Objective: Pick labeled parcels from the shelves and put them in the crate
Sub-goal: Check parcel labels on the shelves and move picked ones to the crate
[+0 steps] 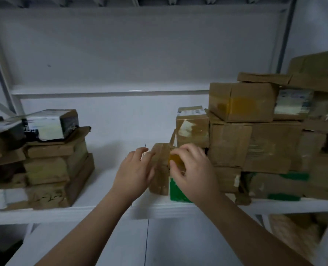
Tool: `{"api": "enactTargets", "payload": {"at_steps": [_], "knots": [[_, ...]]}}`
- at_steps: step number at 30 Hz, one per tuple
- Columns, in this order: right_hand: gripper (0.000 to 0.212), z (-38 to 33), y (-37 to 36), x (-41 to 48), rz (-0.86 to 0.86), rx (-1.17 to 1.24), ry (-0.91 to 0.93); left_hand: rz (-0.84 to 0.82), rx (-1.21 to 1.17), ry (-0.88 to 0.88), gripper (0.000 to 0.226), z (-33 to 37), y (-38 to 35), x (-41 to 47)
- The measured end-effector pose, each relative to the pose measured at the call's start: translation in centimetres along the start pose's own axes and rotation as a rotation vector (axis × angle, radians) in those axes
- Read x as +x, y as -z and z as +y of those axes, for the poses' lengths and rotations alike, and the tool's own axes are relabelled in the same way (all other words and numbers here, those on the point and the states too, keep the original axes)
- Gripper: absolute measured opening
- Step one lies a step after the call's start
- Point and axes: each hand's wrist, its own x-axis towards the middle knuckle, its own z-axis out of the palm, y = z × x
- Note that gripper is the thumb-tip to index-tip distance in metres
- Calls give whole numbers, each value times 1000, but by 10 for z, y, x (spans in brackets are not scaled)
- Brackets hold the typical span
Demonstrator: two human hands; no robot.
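Observation:
A small brown cardboard parcel [160, 169] stands on edge on the white shelf [105, 210], in front of a green-sided box [175, 191]. My left hand [134, 171] touches its left side with loosely curled fingers. My right hand [193, 167] curls its fingers over the parcel's top right edge, where yellow tape shows. A labeled parcel [192, 127] stands just behind them. The crate is out of view.
A tall pile of brown parcels [264, 131] fills the shelf's right side, some with white labels. A lower stack [52, 162] sits at the left, topped by a dark labeled parcel [50, 124]. The shelf's middle is bare. More cartons show below at the right [293, 233].

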Motion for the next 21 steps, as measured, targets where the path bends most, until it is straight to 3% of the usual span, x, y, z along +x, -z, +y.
{"api": "enactTargets", "payload": {"at_steps": [4, 7, 13, 18, 21], "knots": [[17, -4, -25, -13, 39, -96, -92, -266, -115, 90, 50, -7, -26, 18], [17, -6, -29, -23, 27, -168, -142, -377, -145, 105, 49, -9, -38, 28], [15, -18, -32, -30, -41, -265, -185, -223, -236, 324, 66, -13, -55, 26], [13, -21, -35, -32, -149, -232, -228, -184, -409, 474, 63, -23, -53, 28], [17, -27, -39, -30, -217, -105, -269, -30, -528, 437, 55, -41, -40, 4]]}}
